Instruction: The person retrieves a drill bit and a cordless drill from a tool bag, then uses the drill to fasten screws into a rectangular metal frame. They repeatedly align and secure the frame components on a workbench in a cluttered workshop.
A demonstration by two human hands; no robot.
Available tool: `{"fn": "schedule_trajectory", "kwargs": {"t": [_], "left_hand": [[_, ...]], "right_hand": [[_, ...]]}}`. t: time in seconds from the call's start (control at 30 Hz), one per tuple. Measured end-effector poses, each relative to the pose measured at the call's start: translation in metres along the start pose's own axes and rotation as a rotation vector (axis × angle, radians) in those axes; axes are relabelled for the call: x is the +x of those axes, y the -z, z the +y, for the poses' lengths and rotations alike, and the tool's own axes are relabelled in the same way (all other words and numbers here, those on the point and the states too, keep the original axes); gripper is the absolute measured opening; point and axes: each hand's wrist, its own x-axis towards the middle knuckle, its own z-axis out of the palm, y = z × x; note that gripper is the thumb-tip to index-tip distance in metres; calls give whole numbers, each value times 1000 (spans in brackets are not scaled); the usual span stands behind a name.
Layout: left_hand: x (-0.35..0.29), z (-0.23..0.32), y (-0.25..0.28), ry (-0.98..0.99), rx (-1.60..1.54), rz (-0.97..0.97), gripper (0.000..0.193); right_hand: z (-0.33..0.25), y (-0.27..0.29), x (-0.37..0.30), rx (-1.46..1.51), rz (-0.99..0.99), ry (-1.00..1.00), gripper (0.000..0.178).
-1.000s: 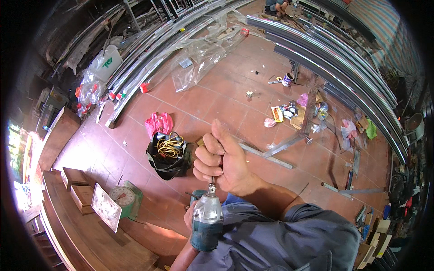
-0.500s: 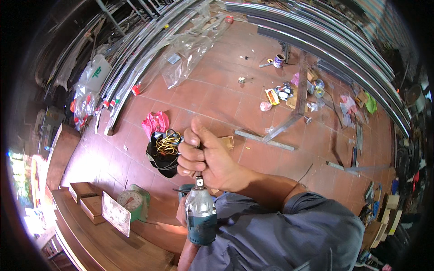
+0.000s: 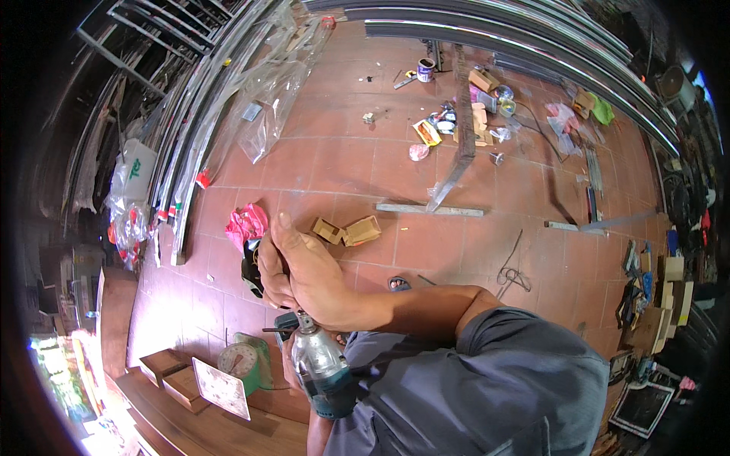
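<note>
A cordless impact driver (image 3: 323, 372) with a silver nose and teal body points away from me in front of my shirt. My left hand (image 3: 290, 363), mostly hidden behind the tool, is wrapped round its handle. Just beyond the driver's tip is my right hand (image 3: 304, 277), thumb raised and fingers curled in. Its heel lies close to the chuck (image 3: 306, 321); whether they touch I cannot tell. What the curled fingers hold, if anything, is hidden. Behind that hand a black bag (image 3: 249, 272) is partly covered, beside a pink plastic bag (image 3: 247, 224).
An open cardboard box (image 3: 361, 230) and a metal bar (image 3: 430, 209) lie on the tiled floor. A green dial scale (image 3: 242, 361) and wooden boxes (image 3: 186, 386) stand on a wooden bench (image 3: 266, 429) at lower left. Long metal profiles (image 3: 487, 38) line the far side.
My right hand has slid off the tip of the driver, leaving the chuck more exposed. The driver has shifted slightly left, and the view has swung, showing the open cardboard box and a foot.
</note>
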Motion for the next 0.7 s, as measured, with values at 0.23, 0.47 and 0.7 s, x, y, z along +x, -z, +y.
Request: {"fn": "schedule_trajectory", "kwargs": {"t": [0.23,0.47,0.7], "left_hand": [[0,-17,-7,92,-140,-71,31],[35,6,-13,-78,-64,17,38],[26,-9,-20,151,-251,-96,40]], "right_hand": [[-3,15,-3,153,69,76,52],[-9,18,3,-44,59,176,45],[-4,17,12,0,45,146,42]]}}
